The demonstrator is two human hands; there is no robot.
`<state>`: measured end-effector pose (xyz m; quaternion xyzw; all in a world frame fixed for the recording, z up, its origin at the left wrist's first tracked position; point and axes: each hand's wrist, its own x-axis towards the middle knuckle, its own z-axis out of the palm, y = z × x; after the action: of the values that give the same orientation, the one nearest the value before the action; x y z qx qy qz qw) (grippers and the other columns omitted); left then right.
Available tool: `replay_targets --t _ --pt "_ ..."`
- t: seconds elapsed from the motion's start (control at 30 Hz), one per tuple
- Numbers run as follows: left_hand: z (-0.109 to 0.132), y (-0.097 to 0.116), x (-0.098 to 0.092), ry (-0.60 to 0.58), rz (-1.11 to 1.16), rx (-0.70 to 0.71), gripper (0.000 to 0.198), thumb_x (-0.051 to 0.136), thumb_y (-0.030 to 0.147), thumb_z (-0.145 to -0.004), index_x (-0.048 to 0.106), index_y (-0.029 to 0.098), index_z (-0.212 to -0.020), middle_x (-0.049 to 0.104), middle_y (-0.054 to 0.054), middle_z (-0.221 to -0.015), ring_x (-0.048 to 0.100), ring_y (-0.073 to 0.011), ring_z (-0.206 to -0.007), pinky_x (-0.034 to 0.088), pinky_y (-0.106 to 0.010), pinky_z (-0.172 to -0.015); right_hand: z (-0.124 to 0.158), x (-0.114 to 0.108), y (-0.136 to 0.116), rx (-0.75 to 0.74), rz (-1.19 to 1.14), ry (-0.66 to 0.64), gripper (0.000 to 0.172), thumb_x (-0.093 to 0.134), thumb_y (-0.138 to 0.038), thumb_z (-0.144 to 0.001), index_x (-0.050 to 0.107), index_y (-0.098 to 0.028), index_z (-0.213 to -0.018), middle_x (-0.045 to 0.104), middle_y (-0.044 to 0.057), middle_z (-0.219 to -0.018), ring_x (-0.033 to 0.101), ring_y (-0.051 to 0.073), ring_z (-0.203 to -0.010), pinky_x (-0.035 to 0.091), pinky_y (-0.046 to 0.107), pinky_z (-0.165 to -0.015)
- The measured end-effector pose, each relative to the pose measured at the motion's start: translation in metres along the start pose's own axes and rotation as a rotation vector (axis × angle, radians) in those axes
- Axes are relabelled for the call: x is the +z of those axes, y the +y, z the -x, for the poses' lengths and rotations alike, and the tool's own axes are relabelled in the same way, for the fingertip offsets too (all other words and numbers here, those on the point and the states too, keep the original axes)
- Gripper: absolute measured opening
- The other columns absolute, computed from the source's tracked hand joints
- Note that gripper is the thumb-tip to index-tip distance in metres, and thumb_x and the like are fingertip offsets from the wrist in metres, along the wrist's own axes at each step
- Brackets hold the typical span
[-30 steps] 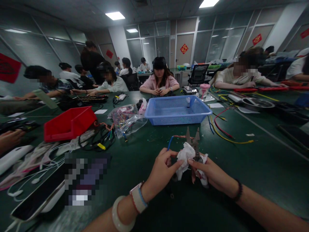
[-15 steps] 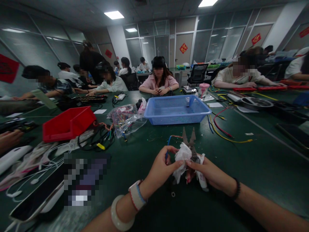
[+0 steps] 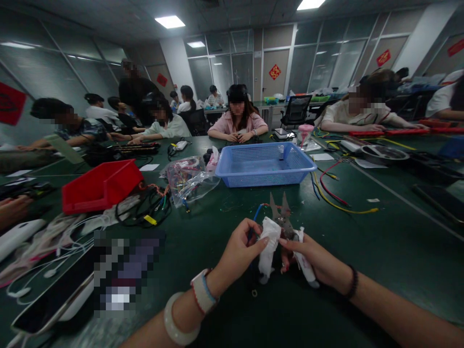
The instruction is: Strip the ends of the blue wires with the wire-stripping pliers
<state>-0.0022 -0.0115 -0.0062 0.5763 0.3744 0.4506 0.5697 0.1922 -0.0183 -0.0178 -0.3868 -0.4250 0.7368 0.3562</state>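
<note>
In front of me a pair of wire-stripping pliers (image 3: 285, 224) points away, its jaws apart. White tissue-like wrapping (image 3: 268, 247) covers both of its handles. My left hand (image 3: 235, 253) is closed on the left wrapped handle, thumb pressed on the white material. A blue wire (image 3: 258, 211) with a bare copper end also runs through the left fingers, its tip near the jaws. My right hand (image 3: 319, 253) grips the right wrapped handle, with the thumb reaching across toward the left one. The inner sides of the fingers are partly hidden.
Beyond the pliers stands a blue mesh basket (image 3: 266, 179). To its left are a clear bag of wires (image 3: 188, 181) and a red bin (image 3: 103, 188). Loose coloured wires (image 3: 333, 198) lie right. A phone (image 3: 58, 285) and white earphones (image 3: 68, 241) lie left. People sit around the table.
The white wrapping on the left handle has gone from a bunched lump to a smoother, longer shape. The pliers have shifted slightly left, and the handles appear a little farther apart.
</note>
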Motion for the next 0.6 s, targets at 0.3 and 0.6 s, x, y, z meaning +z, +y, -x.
replay_targets --t 0.3,0.6 --pt "-0.0027 0.0067 0.0039 0.011 0.130 -0.111 0.041 0.065 0.024 -0.078 0.053 0.019 -0.116 0.059 -0.004 -0.100 0.055 -0.0156 -0.085 0.041 -0.026 -0.073 -0.0002 -0.0044 -0.0045 -0.025 -0.114 0.038 0.032 0.071 -0.036 -0.075 0.058 -0.016 -0.095 0.055 -0.005 -0.056 0.049 0.008 -0.048 0.053 0.030 -0.058" --pt "-0.0038 0.0056 0.0019 0.059 0.019 -0.208 0.024 0.066 0.037 -0.076 0.053 0.017 -0.079 0.047 0.005 -0.066 0.038 -0.0087 -0.059 0.028 -0.021 -0.056 0.0002 -0.0049 -0.0062 -0.061 -0.026 0.030 0.028 0.074 -0.038 -0.072 0.056 -0.016 -0.073 0.050 -0.005 -0.055 0.053 0.009 -0.052 0.051 0.027 -0.058"
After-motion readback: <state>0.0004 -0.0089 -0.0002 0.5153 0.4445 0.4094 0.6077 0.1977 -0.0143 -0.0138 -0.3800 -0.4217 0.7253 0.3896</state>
